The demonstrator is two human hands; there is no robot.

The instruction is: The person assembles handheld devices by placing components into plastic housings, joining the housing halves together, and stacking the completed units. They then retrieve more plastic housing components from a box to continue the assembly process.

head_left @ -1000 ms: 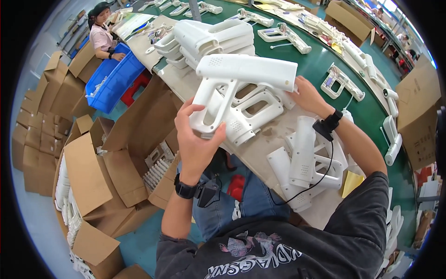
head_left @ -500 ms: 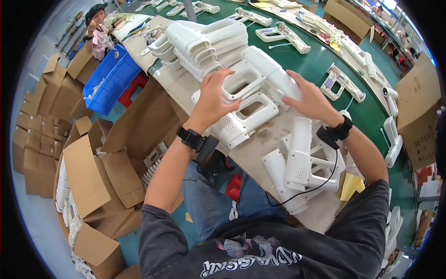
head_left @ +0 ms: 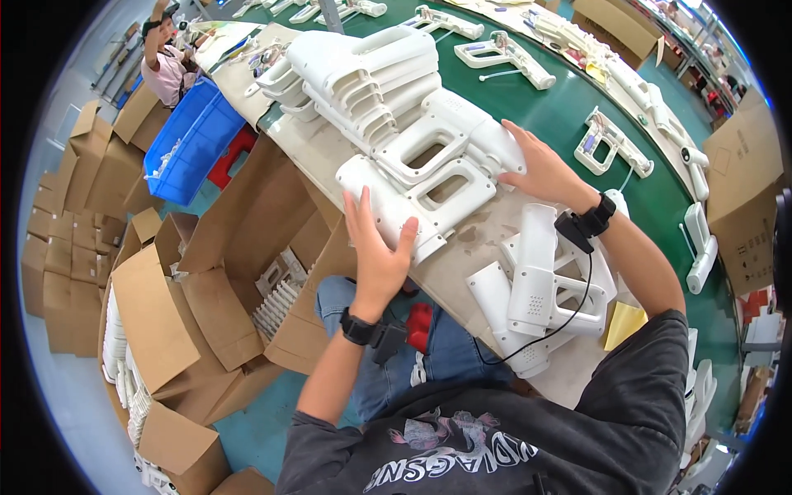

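A stack of white plastic toy gun shells (head_left: 363,66) lies in front of me on the table, with openwork handles and ribbed parts. At its right, my right hand (head_left: 549,169) has the rounded end of an upper toy gun shell (head_left: 474,124) between its thumb and outstretched fingers. My left hand (head_left: 379,260) is open, fingers and thumb spread against the near end of the closest toy gun shell (head_left: 384,206). Part of that end is hidden by the hand. More white toy gun shells (head_left: 532,289) lie crosswise in a pile under my right forearm.
Half-open shells with inner parts (head_left: 606,144) lie on the green tabletop (head_left: 561,111). Left of the table stand open cardboard boxes (head_left: 157,305) and a blue bin (head_left: 194,144). A yellow paper (head_left: 625,326) lies by my right arm. Another person (head_left: 169,70) is at the far left.
My left hand has moved down and toward me, from the upper shell's handle to the closest shell's near end. My right hand has shifted slightly left. The other person's arm has gone up.
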